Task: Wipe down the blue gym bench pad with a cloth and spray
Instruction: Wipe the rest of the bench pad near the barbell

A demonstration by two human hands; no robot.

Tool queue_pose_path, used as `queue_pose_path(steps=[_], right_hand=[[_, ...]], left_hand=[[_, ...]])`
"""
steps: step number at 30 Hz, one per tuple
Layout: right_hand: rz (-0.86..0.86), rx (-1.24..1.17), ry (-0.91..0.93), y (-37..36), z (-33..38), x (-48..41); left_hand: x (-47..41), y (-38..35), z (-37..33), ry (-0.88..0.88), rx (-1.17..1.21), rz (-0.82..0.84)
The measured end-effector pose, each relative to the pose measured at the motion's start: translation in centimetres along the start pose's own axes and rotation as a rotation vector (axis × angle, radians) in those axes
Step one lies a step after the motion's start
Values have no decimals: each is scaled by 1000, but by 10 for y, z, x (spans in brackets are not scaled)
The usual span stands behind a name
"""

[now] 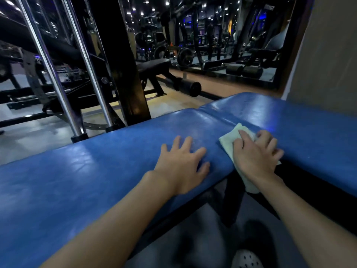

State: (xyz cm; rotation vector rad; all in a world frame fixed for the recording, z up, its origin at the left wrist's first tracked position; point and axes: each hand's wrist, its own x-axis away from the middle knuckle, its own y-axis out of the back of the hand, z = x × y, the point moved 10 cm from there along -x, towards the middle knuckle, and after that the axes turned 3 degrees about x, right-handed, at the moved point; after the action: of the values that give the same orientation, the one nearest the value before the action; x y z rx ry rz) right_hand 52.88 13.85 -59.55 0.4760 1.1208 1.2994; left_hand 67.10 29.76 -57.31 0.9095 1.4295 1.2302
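1. Head view: my left hand (181, 163) is spread flat on the long section of the blue pad (87, 176), just bracing, not holding anything.
2. My right hand (255, 157) presses the pale cloth (229, 141) down with the fingers laid over it, right at the seam where the long section meets the short one (309, 132). One cloth end hangs off the near edge.
3. Progress, my guess: mid-wipe. There's a streaky sheen next to my left hand, so that bit may be done, but I honestly can't tell wiped from unwiped. The far left and the short section look like what's left.
4. No spray bottle in view.
5. Writing or brands: nothing readable. The racks and mirror behind are too dark.
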Motion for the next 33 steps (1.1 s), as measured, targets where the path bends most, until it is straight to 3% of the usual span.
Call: queue_pose_path(steps=[4,7,13,16,20,26,33], right_hand=[[146,-65,21,-7,11,17],[174,43,101,-10,21,14],[426,196,187,-25,40,-38],[412,221,241,-27,36,-32],[372,258,263,-30,35,-41],[540,231,396,-70,79,-78],[502,282,465,-68,76,-78]], left_hand=[[-3,-16,1,50,36,87],[1,-19,4,65,76,91],[-3,-6,5,91,88,72],[-20,1,22,118,110,48],[-43,-20,56,193,100,151],[-68,-18,70,146,58,76],[-97,-28,112,249,77,116]])
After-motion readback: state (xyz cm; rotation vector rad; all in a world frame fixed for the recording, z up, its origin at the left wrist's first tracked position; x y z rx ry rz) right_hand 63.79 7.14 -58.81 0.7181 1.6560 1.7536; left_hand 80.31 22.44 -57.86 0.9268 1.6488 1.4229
